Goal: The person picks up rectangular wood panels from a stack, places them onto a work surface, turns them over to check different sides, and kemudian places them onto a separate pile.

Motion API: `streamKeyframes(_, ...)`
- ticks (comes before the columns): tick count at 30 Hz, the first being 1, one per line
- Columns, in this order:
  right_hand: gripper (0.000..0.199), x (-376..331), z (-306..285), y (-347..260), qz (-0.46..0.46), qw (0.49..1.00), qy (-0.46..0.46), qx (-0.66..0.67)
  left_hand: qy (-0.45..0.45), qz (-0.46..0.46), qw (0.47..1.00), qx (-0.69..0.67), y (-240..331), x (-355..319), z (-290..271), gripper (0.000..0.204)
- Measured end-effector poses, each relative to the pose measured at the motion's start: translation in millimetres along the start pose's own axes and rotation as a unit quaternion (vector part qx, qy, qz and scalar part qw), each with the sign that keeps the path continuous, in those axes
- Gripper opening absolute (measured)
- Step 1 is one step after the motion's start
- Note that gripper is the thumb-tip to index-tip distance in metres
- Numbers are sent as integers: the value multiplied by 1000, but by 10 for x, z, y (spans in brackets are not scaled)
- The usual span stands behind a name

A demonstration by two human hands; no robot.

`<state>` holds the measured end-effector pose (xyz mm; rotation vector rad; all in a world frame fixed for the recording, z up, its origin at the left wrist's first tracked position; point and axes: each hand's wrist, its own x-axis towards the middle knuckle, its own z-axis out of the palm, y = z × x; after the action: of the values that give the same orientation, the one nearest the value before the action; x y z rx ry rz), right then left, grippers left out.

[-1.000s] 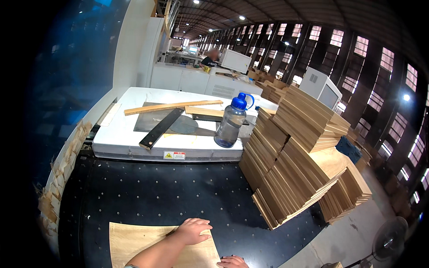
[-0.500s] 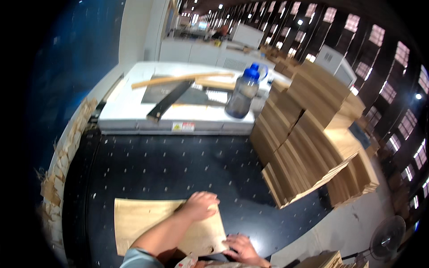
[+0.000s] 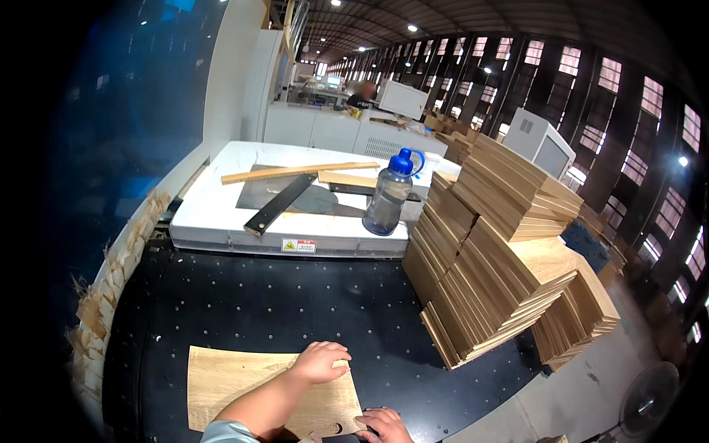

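Observation:
A light wood-grain board (image 3: pixel 236 384) lies on the black table, with a small dark hole near its lower right corner. My left hand (image 3: pixel 321 362) rests across its far right corner, fingers curled over the edge. Close to the body, my right hand (image 3: pixel 385 426) grips the board's right edge at the near corner, its lower part cut off by the frame. My left forearm covers the middle of the board.
Tall stacks of boards (image 3: pixel 487 273) stand on the table's right. Beyond the black perforated table (image 3: pixel 295 303), a white machine top (image 3: pixel 214 203) carries a blue-lidded bottle (image 3: pixel 389 193), a black bar (image 3: pixel 281 205) and wood strips. Splintered edging (image 3: pixel 96 310) runs along the left; a fan (image 3: pixel 648 402) stands lower right.
The view has tilted upward, so the bottle, machine and stacks sit lower in the picture. Both hands stay on the board, with little visible change in their hold.

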<state>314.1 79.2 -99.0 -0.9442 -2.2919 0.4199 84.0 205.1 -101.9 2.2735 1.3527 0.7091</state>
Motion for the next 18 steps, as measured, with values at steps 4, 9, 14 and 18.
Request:
streamKeyframes(4,29,14,-37,-28,5,1000,6,9,33,14,999,10,-9,23,18,29)
streamKeyframes(9,22,12,-73,-138,18,998,31,42,118,29,990,-75,-128,-38,6,26)
streamKeyframes(14,18,-24,51,36,5,998,45,30,117,-104,983,100,44,-464,-205,40)
streamKeyframes(18,18,12,27,124,27,998,50,29,154,-175,959,164,-118,-648,-302,47)
